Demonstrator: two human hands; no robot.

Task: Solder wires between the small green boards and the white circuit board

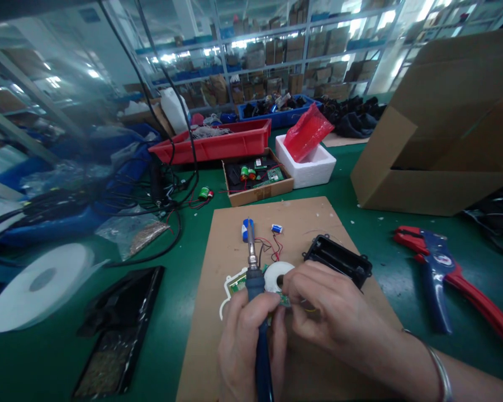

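My left hand (251, 340) is closed around the blue handle of a soldering iron (255, 282), its metal tip pointing away from me. The thumb and fingertips of that hand also meet at the edge of a small green circuit board (284, 300). My right hand (329, 307) is pinched beside a white round disc (272, 274) with a dark centre; what its fingertips hold is hidden. Under the iron sits a white-framed green board (236, 283). Thin red and black wires run to a small blue-and-white cylinder (277, 229); a blue cell (245, 230) lies behind the iron tip.
A cardboard sheet (222, 245) covers the bench. On it is an open black case (339, 261). Red-and-blue wire strippers (438, 262) lie right, below a cardboard box (427, 190). A parts box (260, 195), white foam box (314, 170) and red tray (235, 144) stand behind; a white reel (62, 279) lies left.
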